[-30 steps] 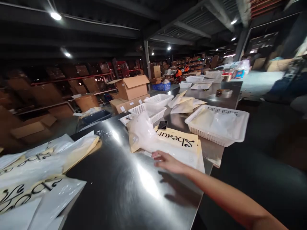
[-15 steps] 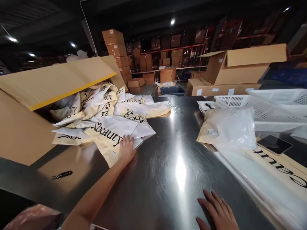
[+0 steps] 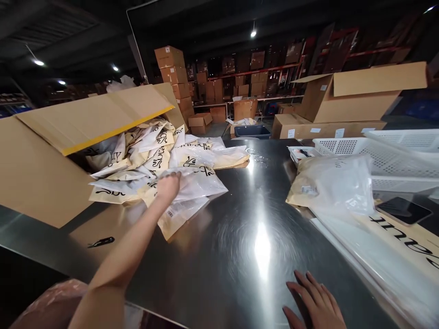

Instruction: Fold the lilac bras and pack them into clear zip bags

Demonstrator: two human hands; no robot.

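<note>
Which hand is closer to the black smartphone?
Right. The right hand is nearer the camera and left of the smartphone; the left hand is much farther left, at the printed mailers.

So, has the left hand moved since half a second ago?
Yes: judged against the yellow-edged open carton, the left hand has moved leftward and forward, closer to it.

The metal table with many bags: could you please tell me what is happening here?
A person's left hand is curled at the pile of bags beside an open cardboard box; its grip is partly hidden. The right hand is open over the table. A stuffed bag lies near a phone.
</note>
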